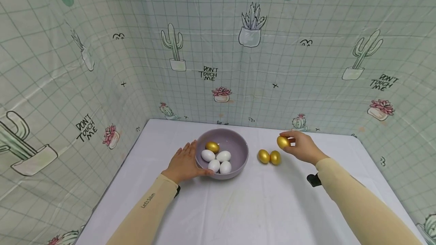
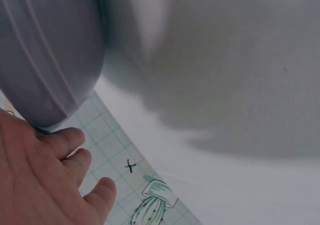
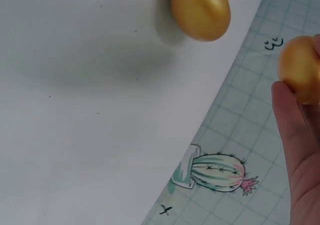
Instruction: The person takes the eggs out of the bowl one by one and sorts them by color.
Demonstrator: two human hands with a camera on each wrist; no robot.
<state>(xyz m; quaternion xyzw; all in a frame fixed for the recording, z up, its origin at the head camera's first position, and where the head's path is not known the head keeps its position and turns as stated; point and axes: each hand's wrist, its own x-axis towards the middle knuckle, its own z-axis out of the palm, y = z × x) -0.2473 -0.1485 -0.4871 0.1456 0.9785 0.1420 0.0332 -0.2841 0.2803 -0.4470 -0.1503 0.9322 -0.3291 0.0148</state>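
Observation:
A mauve bowl (image 1: 240, 143) stands on the table with several white eggs (image 1: 223, 156) and one golden egg (image 1: 212, 146) inside. My left hand (image 1: 185, 163) rests against the bowl's left side, fingers extended and thumb along the near rim. The left wrist view shows its fingers (image 2: 75, 137) beside the bowl's outer wall (image 2: 55, 50). Right of the bowl, my right hand (image 1: 302, 147) pinches a golden egg (image 1: 282, 142) between thumb and fingers, held above the table. Two more golden eggs (image 1: 263, 156) lie side by side on the tabletop, just left of and below that hand.
A white cloth covers the table (image 1: 231, 207). Behind it and along the sides hangs a pale green gridded sheet (image 1: 204, 116) printed with cacti and lettering, meeting the table's back edge close beyond the bowl.

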